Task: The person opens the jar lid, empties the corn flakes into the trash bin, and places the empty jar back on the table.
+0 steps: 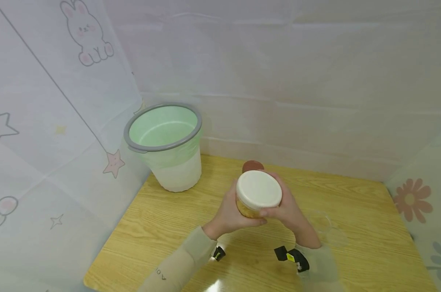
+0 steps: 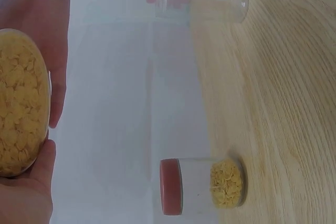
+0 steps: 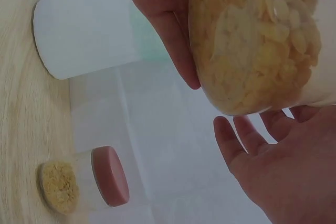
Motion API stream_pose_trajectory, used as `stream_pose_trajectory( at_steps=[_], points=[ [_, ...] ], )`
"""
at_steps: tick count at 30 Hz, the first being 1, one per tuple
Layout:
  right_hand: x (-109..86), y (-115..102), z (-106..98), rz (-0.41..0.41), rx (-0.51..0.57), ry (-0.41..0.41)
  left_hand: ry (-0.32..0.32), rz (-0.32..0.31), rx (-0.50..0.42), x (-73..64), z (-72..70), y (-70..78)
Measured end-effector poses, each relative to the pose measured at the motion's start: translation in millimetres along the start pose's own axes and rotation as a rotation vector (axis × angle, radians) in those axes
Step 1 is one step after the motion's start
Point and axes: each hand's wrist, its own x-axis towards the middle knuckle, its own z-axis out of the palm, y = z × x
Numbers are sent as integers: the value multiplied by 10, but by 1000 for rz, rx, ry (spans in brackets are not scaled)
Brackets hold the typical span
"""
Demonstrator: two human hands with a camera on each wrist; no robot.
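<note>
Both hands hold a clear jar of yellow flakes with a white lid [image 1: 259, 189] above the table. My left hand [image 1: 230, 209] grips its left side and lower front, and my right hand [image 1: 289, 211] grips the right side, thumb on the front near the lid. In the right wrist view the flakes [image 3: 252, 51] show through the jar's wall, the jar lying across that view. Behind the hands, a smaller clear jar with a reddish-brown lid [image 2: 170, 187] stands upright on the table, a low layer of flakes at its bottom.
A green and white bucket [image 1: 180, 172] with a grey rim stands at the table's back left. To the right of the hands is a clear see-through container [image 2: 210, 1] on the wooden table [image 1: 162, 227]. Pale printed sheets [image 1: 278, 81] hang behind and beside the table.
</note>
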Motion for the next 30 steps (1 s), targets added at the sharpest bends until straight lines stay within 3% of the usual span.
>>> stream_pose_trajectory(
  at_steps=[7, 17, 23, 30],
  points=[
    [-27, 5, -121, -40, -63, 22, 16, -1, -27, -7, -43, 10],
    [-122, -57, -337, 45, -55, 58, 24, -2, -44, 11, -90, 46],
    [-102, -66, -305, -12, -67, 17, 31, -11, -69, 19, -88, 34],
    [-53, 1, -173, -27, -61, -29, 36, 17, 16, 4, -56, 40]
  ],
)
